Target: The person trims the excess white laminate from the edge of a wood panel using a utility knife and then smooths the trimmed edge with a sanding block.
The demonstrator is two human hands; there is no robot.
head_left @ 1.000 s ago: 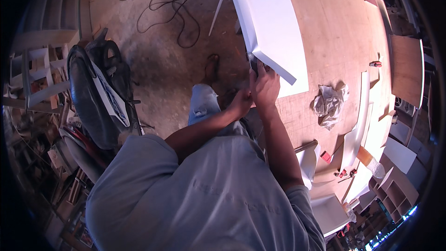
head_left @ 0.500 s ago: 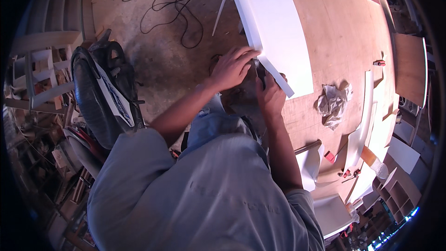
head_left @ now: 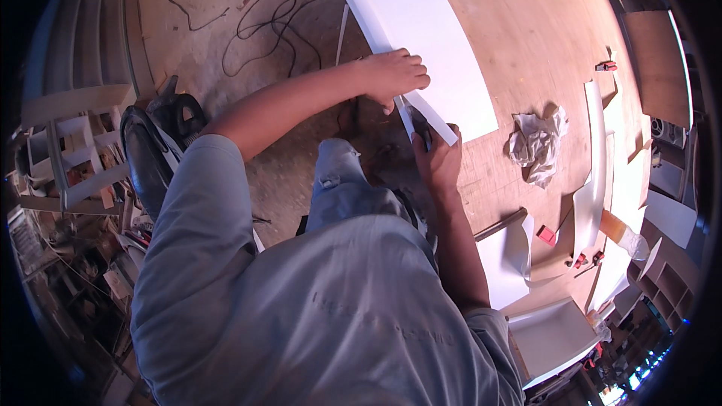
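Observation:
A white sheet [head_left: 451, 53] lies along the left edge of the plywood table [head_left: 526, 45], with a narrow rolled or folded strip [head_left: 435, 120] along its left side, angled outward near me. My left hand [head_left: 395, 74] rests over that fold midway along, fingers curled and pressed onto it. My right hand [head_left: 440, 152] is lower, at the sheet's near corner, its fingers closed around the edge beside a dark piece under the strip; exactly what they hold is hard to make out.
Crumpled paper [head_left: 538, 143], red-and-black clamps [head_left: 606, 66], curved white pieces [head_left: 590, 195] and an orange bottle [head_left: 617, 229] lie rightward. A black bulky machine [head_left: 150, 150] stands left. Cables [head_left: 278, 22] cross the floor. Wooden frames [head_left: 75, 150] crowd the far left.
My left hand rose from beside my right hand and reached forward and right onto the fold, the forearm now stretching across. My right hand stays at the near corner. The view has shifted slightly.

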